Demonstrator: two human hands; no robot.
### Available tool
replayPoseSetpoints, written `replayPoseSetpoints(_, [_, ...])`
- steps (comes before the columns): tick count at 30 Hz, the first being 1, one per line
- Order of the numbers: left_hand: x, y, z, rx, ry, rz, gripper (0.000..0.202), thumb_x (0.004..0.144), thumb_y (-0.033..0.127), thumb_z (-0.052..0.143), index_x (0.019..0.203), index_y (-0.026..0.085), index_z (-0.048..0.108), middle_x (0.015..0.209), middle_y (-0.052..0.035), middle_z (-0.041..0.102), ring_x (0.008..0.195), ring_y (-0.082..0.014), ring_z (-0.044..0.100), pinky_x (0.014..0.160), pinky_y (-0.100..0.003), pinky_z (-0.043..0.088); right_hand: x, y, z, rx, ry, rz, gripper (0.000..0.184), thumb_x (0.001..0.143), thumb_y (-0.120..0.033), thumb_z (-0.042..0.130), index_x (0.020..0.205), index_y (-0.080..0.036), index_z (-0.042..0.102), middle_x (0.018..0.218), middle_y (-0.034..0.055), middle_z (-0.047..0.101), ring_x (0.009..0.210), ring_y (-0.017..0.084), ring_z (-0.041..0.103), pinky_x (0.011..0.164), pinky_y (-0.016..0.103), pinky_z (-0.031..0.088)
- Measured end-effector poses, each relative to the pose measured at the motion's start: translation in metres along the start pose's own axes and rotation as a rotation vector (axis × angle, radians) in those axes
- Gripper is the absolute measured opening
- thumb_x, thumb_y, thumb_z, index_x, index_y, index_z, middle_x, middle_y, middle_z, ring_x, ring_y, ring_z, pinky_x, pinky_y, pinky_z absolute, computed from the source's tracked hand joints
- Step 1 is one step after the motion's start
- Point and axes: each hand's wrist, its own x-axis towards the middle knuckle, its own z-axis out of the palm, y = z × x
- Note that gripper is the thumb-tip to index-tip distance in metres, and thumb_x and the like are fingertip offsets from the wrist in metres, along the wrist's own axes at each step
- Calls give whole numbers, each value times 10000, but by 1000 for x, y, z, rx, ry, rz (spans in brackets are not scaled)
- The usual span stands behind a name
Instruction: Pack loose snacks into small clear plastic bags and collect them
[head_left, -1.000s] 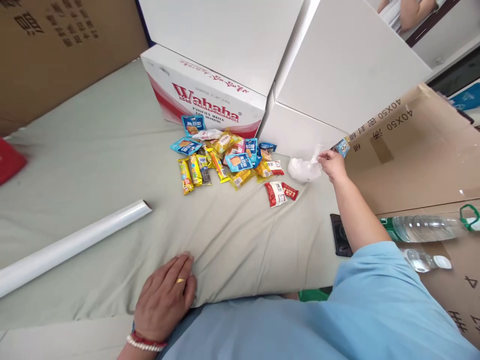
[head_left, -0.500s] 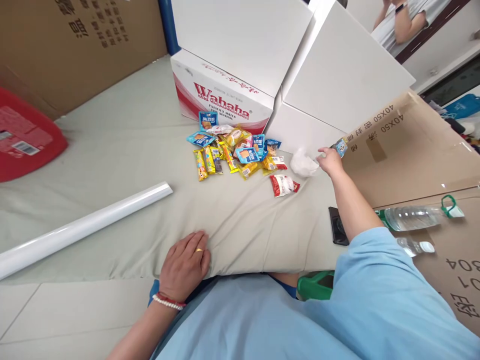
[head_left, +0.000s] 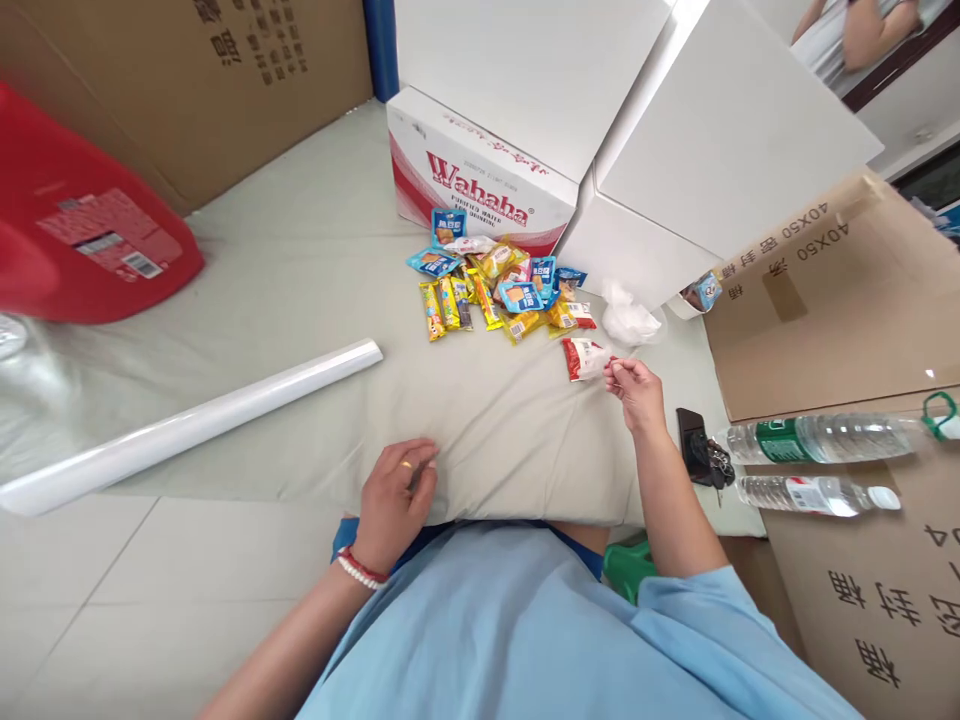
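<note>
Shirt: plain light blue short-sleeved cloth shirt [head_left: 525,630], loose, without print
Sleeves: short and wide, the right one ending above the elbow
Ring: thin gold band ring [head_left: 406,463] on a finger of the left hand [head_left: 394,495]
Wrist: red cord bracelet [head_left: 361,561] beside a white bead bracelet [head_left: 357,575], both on the left wrist
Forearms: bare down to the left hand and right hand [head_left: 637,392]
Under the hem: darker blue cloth strip [head_left: 346,533]

Open cloth [head_left: 510,430] fronts the snack pile [head_left: 502,285]; Wahaha box [head_left: 480,170] blocks behind.
</note>
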Motion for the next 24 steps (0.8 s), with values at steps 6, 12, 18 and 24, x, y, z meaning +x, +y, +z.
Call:
replayPoseSetpoints(6, [16, 44, 8, -460, -148, -348, 197, 953, 334, 563, 974, 208, 712, 913, -34, 678, 739, -142, 644, 677, -272, 514, -53, 1, 34, 238, 29, 66, 297, 806, -487, 756, 959, -236, 711, 879, 22, 723, 715, 149, 606, 653, 282, 518])
replayPoseSetpoints(12, [7, 50, 15, -470, -242, -361, 207, 919, 358, 587, 917, 208, 729, 853, -26, 674, 701, -143, 593, 674, -279, 490, 13, 8, 17, -340, 188, -105, 423, 849, -470, 641, 1171, -200, 691, 1219, 116, 683, 1000, 233, 650, 971, 406, 534])
replayPoseSetpoints(18, [-10, 46, 6, -483, -218, -447, 215, 917, 377, 601, 922, 203, 728, 858, -26, 671, 723, -152, 592, 695, -291, 485, 17, 23, 25, -406, 68, -32, 497, 817, -387, 686, 1273, -190, 675, 1338, 153, 655, 1200, 290, 634, 1098, 474, 483])
replayPoseSetpoints(24, [-9, 56, 7, -629, -219, -526, 279, 924, 458, 666, 1006, 195, 705, 929, -36, 669, 779, -145, 618, 733, -290, 495, -64, 5, 35, 417, 81, 160, 410, 736, -491, 832, 1049, -253, 715, 937, 5, 720, 754, 154, 652, 692, 302, 601])
